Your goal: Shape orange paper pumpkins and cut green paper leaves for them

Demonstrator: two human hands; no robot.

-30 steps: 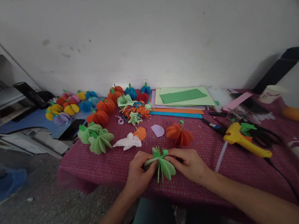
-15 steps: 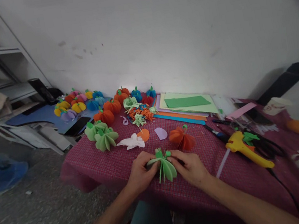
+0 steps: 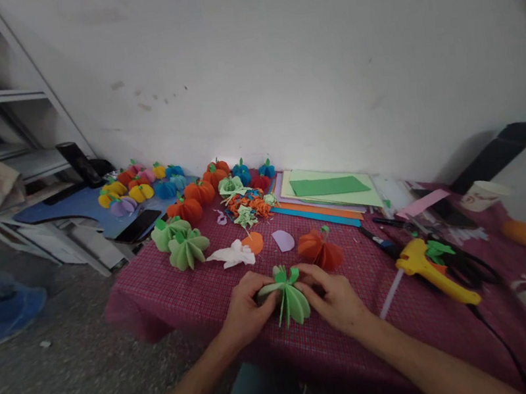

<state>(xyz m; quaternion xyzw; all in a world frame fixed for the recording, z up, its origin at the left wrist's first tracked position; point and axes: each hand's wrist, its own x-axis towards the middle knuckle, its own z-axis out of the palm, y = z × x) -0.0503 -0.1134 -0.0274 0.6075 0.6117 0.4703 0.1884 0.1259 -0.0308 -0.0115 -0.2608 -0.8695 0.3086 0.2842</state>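
A light green paper pumpkin made of fanned discs is held between both hands, just above the red checked tablecloth. My left hand pinches its left side with closed fingers. My right hand pinches its right side near the darker green stem. An orange paper pumpkin stands just behind my right hand. Two finished green pumpkins sit at the left of the cloth.
A yellow glue gun with its cord lies to the right, beside scissors. Stacked coloured paper sheets lie at the back. Several coloured paper pumpkins line the wall. Paper scraps, cut discs, a phone and a cup lie around.
Both hands keep their pinch on the green pumpkin and have barely shifted. The camera has turned slightly, moving the scene a little right and down.
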